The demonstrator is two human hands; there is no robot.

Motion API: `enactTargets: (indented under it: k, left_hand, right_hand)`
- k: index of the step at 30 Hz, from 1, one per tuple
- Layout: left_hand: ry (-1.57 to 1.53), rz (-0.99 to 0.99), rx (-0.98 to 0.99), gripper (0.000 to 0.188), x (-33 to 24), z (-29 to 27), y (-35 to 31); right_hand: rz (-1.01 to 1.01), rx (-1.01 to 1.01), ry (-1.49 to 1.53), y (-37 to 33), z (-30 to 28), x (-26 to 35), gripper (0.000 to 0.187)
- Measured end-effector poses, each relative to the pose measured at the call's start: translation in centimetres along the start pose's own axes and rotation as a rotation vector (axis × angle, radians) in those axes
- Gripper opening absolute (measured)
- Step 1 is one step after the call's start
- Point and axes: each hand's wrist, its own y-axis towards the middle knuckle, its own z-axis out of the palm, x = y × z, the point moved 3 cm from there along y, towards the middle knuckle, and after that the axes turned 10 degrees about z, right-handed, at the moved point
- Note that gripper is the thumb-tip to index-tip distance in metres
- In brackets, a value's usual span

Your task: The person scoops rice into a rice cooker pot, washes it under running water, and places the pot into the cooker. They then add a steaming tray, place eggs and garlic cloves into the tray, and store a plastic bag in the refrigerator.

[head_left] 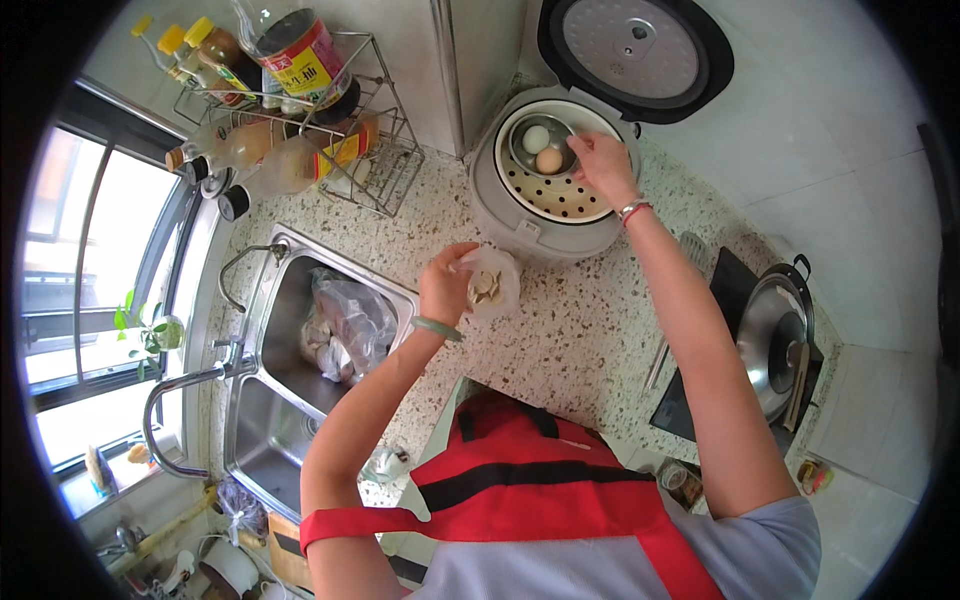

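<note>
My right hand (pixel 603 165) pinches the right rim of a small steel bowl (pixel 516 150). The bowl holds a whitish egg (pixel 536 139) and a brown egg (pixel 549 161). It sits on a cream steamer tray with dark holes (pixel 563 207), set in the mouth of a grey rice cooker (pixel 490 215) whose lid (pixel 637 45) stands raised behind. On the near left of the cooker, my left hand (pixel 445 285) has its fingers closed on the edge of a translucent whitish plastic container (pixel 496 303). Beige pieces (pixel 486 289) lie in it; their kind is unclear.
To the left is a double steel sink (pixel 280 400) with a plastic bag (pixel 350 315) in it and a tap (pixel 180 385). A wire rack (pixel 390 170) of bottles stands behind. At right, a lidded pan (pixel 775 340) rests on a black hob (pixel 685 400).
</note>
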Motion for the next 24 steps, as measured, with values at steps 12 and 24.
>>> enactTargets:
  k: [12,24]
  left_hand:
    - [0.017,0.009,-0.047,0.049,-2.2,-1.4,-1.7]
    - [0.116,0.039,-0.122,0.041,-1.8,-2.4,-4.8]
  right_hand:
    - [-0.663,0.413,-0.017,-17.6,9.6,-0.9,0.019]
    - [-0.956,-0.04,-0.427,-18.1,12.5,-1.4,0.016]
